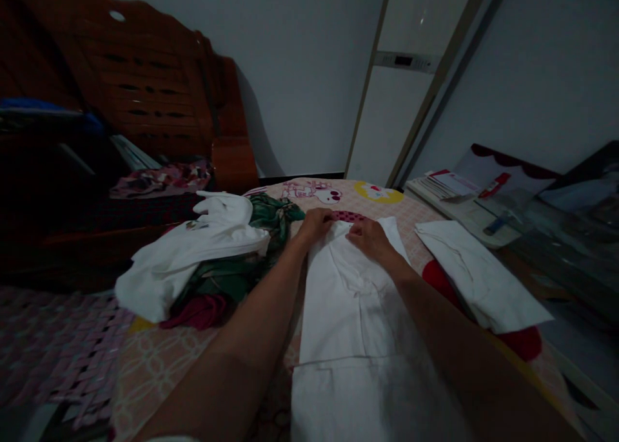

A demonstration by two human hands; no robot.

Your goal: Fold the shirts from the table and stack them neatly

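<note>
A white garment (338, 326) lies stretched out in front of me on a patterned pink cloth (159, 358), running from its far end down to the bottom edge of the view. My left hand (316, 223) pinches its far left corner. Near the middle of the same end, my right hand (370, 236) has its fingers closed on the fabric. The fingertips of both hands are partly hidden. Left of my arms is a loose heap with a white piece of clothing (193, 249) over green fabric (232, 274). A folded white garment (474, 268) lies flat on the right.
A carved wooden bench (149, 87) with cloths on it stands at the back left. Below it is a pink woven seat (53, 352). On the right, a glass-topped surface (556, 229) holds a stack of papers (447, 185). A tall white cabinet (387, 120) stands behind.
</note>
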